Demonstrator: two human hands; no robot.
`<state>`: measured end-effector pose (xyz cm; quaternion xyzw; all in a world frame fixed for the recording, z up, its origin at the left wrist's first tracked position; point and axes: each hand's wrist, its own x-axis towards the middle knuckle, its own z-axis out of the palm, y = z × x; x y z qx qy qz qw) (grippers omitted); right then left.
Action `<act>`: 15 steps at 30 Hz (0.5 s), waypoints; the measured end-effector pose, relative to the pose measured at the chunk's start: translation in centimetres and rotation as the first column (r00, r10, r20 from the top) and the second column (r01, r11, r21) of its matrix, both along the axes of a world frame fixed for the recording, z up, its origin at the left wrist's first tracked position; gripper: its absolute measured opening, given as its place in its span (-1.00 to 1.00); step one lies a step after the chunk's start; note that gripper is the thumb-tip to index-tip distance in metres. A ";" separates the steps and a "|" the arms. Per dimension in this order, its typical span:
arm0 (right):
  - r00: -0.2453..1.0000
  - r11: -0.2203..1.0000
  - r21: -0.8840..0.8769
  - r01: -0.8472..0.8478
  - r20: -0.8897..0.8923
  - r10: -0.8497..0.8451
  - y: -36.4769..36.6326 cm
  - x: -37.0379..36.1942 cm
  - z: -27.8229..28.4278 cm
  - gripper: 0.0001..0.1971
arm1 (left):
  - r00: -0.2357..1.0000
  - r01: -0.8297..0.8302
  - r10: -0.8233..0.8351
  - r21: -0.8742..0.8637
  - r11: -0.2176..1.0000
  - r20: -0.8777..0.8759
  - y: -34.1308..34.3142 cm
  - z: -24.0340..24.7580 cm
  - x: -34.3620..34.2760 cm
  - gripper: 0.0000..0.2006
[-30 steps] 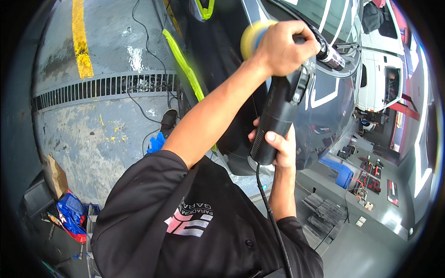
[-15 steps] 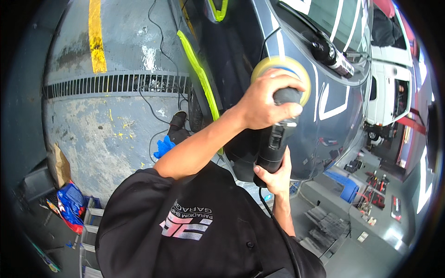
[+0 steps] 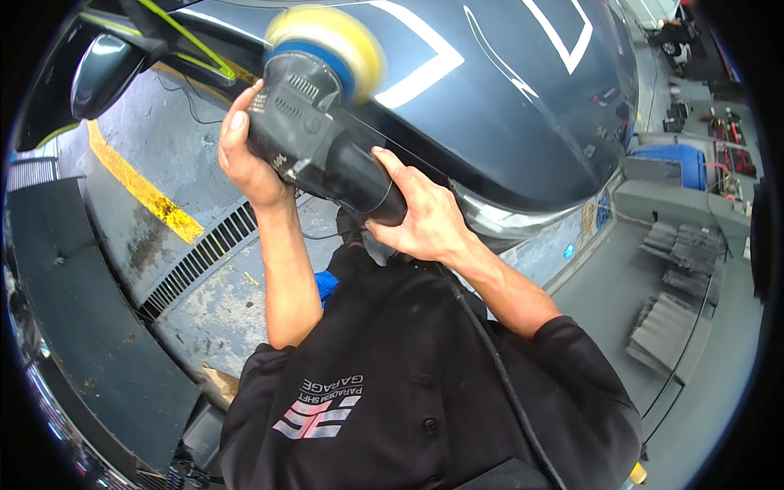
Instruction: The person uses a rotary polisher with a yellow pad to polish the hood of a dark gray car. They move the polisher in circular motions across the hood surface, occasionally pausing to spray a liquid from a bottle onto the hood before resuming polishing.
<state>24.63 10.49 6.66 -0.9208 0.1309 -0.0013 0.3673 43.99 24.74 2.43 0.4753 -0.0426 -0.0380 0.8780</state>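
Note:
A black power polisher [image 3: 327, 147] with a yellow foam pad [image 3: 327, 37] on a blue backing plate is held in both my hands. My left hand [image 3: 255, 163] is closed round the left side of its head. Round the rear handle my right hand [image 3: 429, 214] is wrapped. The pad is tilted up on edge beside the dark grey car hood [image 3: 498, 122], and its rim is blurred. Whether it touches the paint, I cannot tell. The black power cord [image 3: 490, 347] trails from the handle down over my shirt.
The car's side mirror [image 3: 106, 73] juts out at the upper left, near bright yellow-green tape [image 3: 192, 41]. A drain grate [image 3: 204, 255] and a yellow line [image 3: 143, 184] cross the floor. A dark panel [image 3: 90, 318] stands at left; grey mats [image 3: 665, 331] lie at right.
My view has turned, bringing the mirror in. The polisher has tipped so the pad stands on edge. My left hand has shifted from the top of its head to the side.

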 end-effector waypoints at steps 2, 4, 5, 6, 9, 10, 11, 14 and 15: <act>1.000 1.000 -0.017 0.009 0.026 -0.008 -0.3 -1.7 -0.7 -0.07 | 1.000 0.001 -0.001 0.031 1.000 -0.016 -0.7 0.1 -1.9 -0.43; 0.999 0.999 0.020 0.026 0.021 -0.027 -0.7 -3.6 -1.4 -0.06 | 0.999 0.007 -0.006 0.030 1.000 -0.034 -1.4 -0.5 -3.4 -0.41; 0.999 0.999 0.036 0.031 0.018 -0.032 -0.9 -4.5 -1.7 -0.05 | 0.999 0.026 -0.024 0.036 0.999 -0.037 -1.5 -1.0 -4.1 -0.41; 0.999 0.998 0.048 0.032 0.031 -0.033 -1.2 -5.4 -2.0 -0.05 | 0.998 0.043 -0.041 0.042 0.998 -0.039 -1.6 -1.5 -4.9 -0.41; 0.999 0.999 0.040 0.032 0.017 -0.033 -1.9 -7.7 -2.2 -0.06 | 0.999 0.039 -0.037 0.076 0.996 -0.022 -2.0 -2.6 -7.3 -0.41; 0.999 0.999 0.019 0.043 0.018 -0.043 -2.2 -8.6 -2.3 -0.06 | 0.999 0.047 -0.045 0.079 0.996 -0.027 -2.4 -2.4 -8.3 -0.42; 0.998 0.998 0.014 0.053 0.021 -0.053 -2.3 -9.4 -2.4 -0.07 | 0.999 0.044 -0.042 0.083 0.996 -0.029 -2.8 -2.1 -9.3 -0.44; 0.996 0.996 -0.001 0.087 0.038 -0.087 -3.1 -12.1 -2.8 -0.05 | 1.000 0.021 -0.021 0.011 1.000 0.007 -4.2 -2.2 -12.2 -0.64; 0.994 0.996 -0.012 0.088 0.066 -0.087 -3.3 -13.0 -3.0 -0.03 | 1.000 0.018 -0.018 -0.037 0.999 -0.010 -4.7 -2.1 -13.2 -0.69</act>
